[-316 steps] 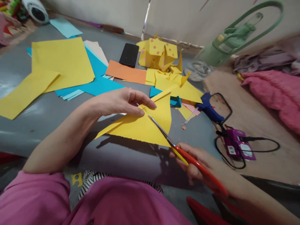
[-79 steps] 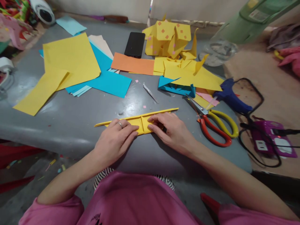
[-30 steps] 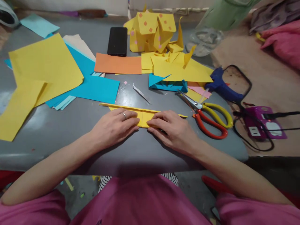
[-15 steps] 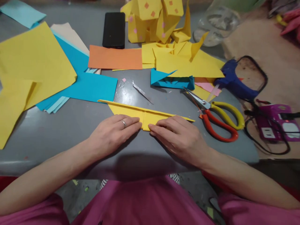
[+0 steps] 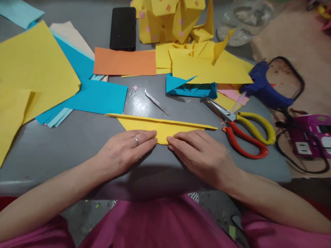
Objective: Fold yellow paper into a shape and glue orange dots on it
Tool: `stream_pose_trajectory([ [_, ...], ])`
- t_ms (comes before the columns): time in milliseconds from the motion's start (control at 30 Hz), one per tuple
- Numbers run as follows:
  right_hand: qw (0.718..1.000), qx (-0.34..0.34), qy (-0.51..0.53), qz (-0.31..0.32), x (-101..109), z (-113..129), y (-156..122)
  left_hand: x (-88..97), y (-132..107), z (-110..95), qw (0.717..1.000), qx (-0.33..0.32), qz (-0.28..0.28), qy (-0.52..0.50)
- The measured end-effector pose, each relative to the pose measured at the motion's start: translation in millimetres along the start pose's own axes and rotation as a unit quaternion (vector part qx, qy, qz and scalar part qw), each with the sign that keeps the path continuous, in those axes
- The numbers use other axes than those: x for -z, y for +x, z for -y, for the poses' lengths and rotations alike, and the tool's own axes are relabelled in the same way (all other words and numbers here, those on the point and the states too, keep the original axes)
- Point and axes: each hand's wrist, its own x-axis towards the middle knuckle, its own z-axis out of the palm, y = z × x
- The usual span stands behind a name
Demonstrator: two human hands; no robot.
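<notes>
A yellow paper [image 5: 162,130] lies folded on the grey tabletop, with a narrow raised strip along its far edge. My left hand [image 5: 126,146], with a ring on one finger, is closed on the left part of its near edge, fingers pressed together. On the right part of that edge, my right hand [image 5: 200,151] is closed with bent fingers and the thumb side at the fold. A short gap between the two hands shows the paper's middle. Beyond the paper lies a thin silver pointed tool [image 5: 156,102]. Scissors [image 5: 232,117] with red and yellow handles rest to the right.
Large yellow sheets [image 5: 38,65] and blue paper [image 5: 106,96] cover the left. An orange strip [image 5: 125,62], a phone [image 5: 123,29], a folded blue piece [image 5: 191,90] and a spotted yellow paper figure [image 5: 170,20] lie farther back. A blue glue gun [image 5: 271,88] with its cord is at right.
The folded yellow paper now lies more level, and the step at its middle looks flatter. Both hands stay on its near edge, a little farther apart. The view has shifted slightly.
</notes>
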Motion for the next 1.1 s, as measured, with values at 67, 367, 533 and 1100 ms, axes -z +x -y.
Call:
stream_pose_trajectory([
  [67, 1.0, -0.004, -0.009, -0.005, 0, 1, 0, -0.6, 0, -1, 1.0, 0.005, 0.003, 0.003],
  [367, 1.0, 0.017, -0.004, -0.003, -1, -2, 0, -3.3, 2, -4, 1.0, 0.006, -0.011, 0.012],
  [533, 1.0, 0.012, 0.009, 0.007, -2, -5, -2, -5.7, 1, -6, 0.999, 0.01, -0.023, 0.031],
  [1100, 0.998, 0.036, -0.054, 0.015, 0, -5, -1, -0.5, 1, -13, 0.985, -0.011, -0.001, 0.172],
])
